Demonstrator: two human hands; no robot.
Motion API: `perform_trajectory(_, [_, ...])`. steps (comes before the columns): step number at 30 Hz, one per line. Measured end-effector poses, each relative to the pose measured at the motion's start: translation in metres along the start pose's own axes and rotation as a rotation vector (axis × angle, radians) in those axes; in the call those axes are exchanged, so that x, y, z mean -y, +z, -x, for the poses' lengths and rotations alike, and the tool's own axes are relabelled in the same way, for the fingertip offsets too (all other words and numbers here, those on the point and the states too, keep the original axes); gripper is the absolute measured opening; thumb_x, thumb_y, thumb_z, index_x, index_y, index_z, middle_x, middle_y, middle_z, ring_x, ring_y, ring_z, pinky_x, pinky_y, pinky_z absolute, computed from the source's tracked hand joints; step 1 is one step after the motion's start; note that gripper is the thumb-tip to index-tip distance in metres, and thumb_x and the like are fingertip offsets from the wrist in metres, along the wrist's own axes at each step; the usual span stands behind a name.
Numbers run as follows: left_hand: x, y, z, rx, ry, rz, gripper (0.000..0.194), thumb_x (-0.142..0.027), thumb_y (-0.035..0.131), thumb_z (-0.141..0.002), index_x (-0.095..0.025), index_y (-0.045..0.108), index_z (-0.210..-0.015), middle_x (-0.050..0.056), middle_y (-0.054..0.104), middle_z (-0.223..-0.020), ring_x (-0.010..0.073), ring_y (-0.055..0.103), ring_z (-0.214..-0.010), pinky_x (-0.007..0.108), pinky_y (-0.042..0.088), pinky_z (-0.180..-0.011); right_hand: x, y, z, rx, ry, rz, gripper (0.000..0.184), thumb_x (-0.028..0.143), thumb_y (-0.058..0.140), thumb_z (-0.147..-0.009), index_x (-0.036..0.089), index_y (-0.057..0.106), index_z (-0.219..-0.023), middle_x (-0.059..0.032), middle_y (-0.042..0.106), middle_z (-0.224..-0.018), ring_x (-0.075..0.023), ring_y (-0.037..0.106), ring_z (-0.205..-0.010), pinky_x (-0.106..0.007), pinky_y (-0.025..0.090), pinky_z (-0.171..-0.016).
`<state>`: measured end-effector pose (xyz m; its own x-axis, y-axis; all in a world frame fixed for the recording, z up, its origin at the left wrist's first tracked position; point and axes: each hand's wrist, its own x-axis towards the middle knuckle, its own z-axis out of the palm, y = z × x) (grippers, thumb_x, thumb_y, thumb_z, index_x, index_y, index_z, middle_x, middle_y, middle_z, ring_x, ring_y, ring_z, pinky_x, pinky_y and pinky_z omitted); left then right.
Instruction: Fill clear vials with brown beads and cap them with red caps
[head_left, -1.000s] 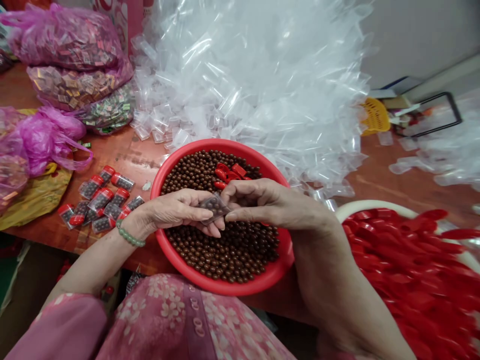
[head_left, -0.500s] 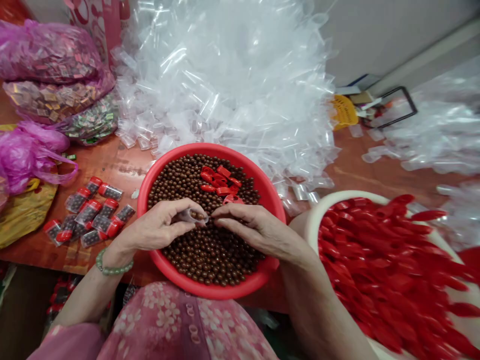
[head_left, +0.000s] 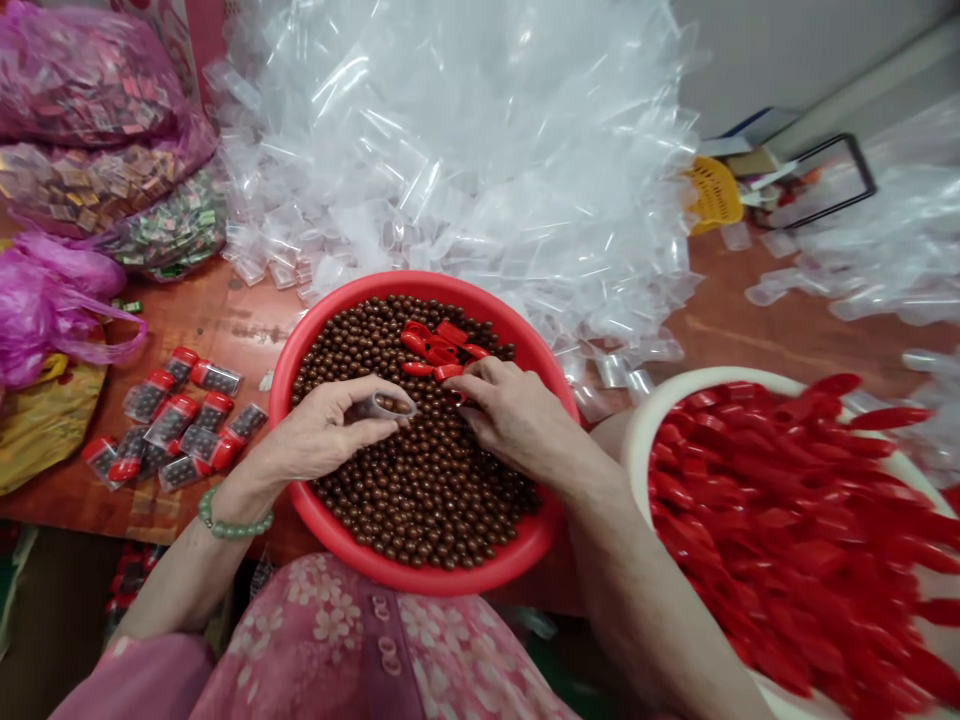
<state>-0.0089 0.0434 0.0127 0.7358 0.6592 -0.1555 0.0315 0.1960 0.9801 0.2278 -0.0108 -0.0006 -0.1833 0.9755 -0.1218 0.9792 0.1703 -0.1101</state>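
Small clear pouch [head_left: 386, 405] pinched in left hand [head_left: 322, 432]; right hand [head_left: 510, 412] held apart, just above red caps [head_left: 435, 352] (brown balls [head_left: 420, 510] below, in red basin [head_left: 420, 280]). Pouch may drop if grip slackens.

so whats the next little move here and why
Probably use the right hand to add more brown balls to the clear plastic sleeve in the left hand: the sleeve seems to hold only a few, while the red-capped packs look full.

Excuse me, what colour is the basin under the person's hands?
The basin is red, as the head view shows.
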Motion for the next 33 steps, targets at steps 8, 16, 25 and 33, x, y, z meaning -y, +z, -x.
perform_trajectory(8, [-0.001,-0.001,-0.001,0.013,-0.151,0.253,0.023,-0.015,0.067,-0.077,-0.012,0.063,-0.099,0.004,0.068,-0.085,0.0107,0.063,-0.078,0.023,0.048,-0.072,-0.009,0.006,-0.007,-0.016,-0.103,-0.046,0.025,0.015,0.042,-0.091,0.015,0.067,-0.095,-0.0126,0.058,-0.097,-0.0215,0.056,-0.077,-0.035,0.047,-0.068])
perform_trajectory(16, [0.006,-0.001,0.001,0.031,-0.053,0.331,0.031,-0.027,0.073,-0.077,-0.013,0.063,-0.102,0.005,0.068,-0.086,0.0119,0.063,-0.077,0.024,0.048,-0.07,0.02,-0.025,-0.001,-0.405,0.026,-0.841,0.017,0.033,0.066,-0.085,0.024,0.07,-0.099,-0.0034,0.072,-0.089,-0.02,0.067,-0.076,-0.037,0.055,-0.073])
perform_trajectory(25, [0.005,0.004,-0.001,-0.085,0.042,0.049,0.02,-0.015,0.063,-0.082,-0.015,0.066,-0.102,0.002,0.066,-0.092,0.0128,0.06,-0.087,0.026,0.047,-0.085,0.06,-0.03,-0.016,-0.48,0.01,-1.013,0.027,0.035,0.067,-0.086,0.028,0.068,-0.113,-0.0029,0.071,-0.109,-0.0226,0.068,-0.101,-0.038,0.056,-0.087])
perform_trajectory(33, [0.009,-0.001,-0.004,-0.017,-0.041,0.107,0.025,-0.02,0.065,-0.082,-0.016,0.067,-0.107,0.001,0.063,-0.083,0.0103,0.058,-0.074,0.021,0.048,-0.066,0.068,-0.023,-0.018,-0.521,0.082,-1.087,0.021,0.036,0.069,-0.085,0.028,0.07,-0.104,-0.0034,0.074,-0.104,-0.0229,0.07,-0.097,-0.041,0.058,-0.09])
